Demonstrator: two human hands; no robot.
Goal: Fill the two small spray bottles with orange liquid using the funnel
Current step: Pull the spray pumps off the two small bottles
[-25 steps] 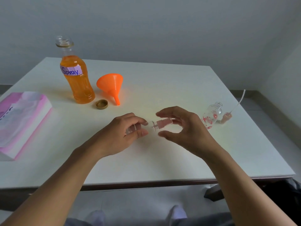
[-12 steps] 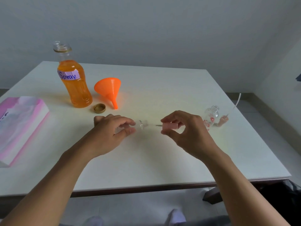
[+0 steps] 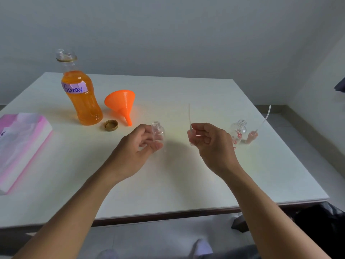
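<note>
Across the white table [image 3: 168, 180] the things lie spread out, none crowding the middle. At the left edge rests a pink-and-white box [image 3: 20, 144], partly cut off by the frame. Toward the back left stands the big bottle [image 3: 80, 94], upright, uncapped, about two-thirds full of orange liquid, with a paper label reading "Spray." Just beside its base on the right lies its gold cap [image 3: 111, 125], open side up. Next to that the orange funnel [image 3: 122, 104] lies tipped on its side, spout pointing toward the person, touching neither the cap nor the bottle.

Both forearms reach in from below, and the hands stay apart over the table's middle. Left hand [image 3: 136, 148] curls around a small clear bottle [image 3: 158, 130], holding it upright by its lower body, the open neck showing above the fingers; it looks empty. Right hand [image 3: 209, 141] is closed on a spray top [image 3: 192, 135], mostly hidden in the fingers, whose thin dip tube [image 3: 189, 114] stands up above them.

Behind the right hand, near the right edge, a second clear bottle [image 3: 239, 130] with a red flower print is partly screened by the knuckles; whether it stands or leans cannot be told. Just beside it lies a pink pump [image 3: 252, 136] with its tube [image 3: 265, 116] curving upward.
</note>
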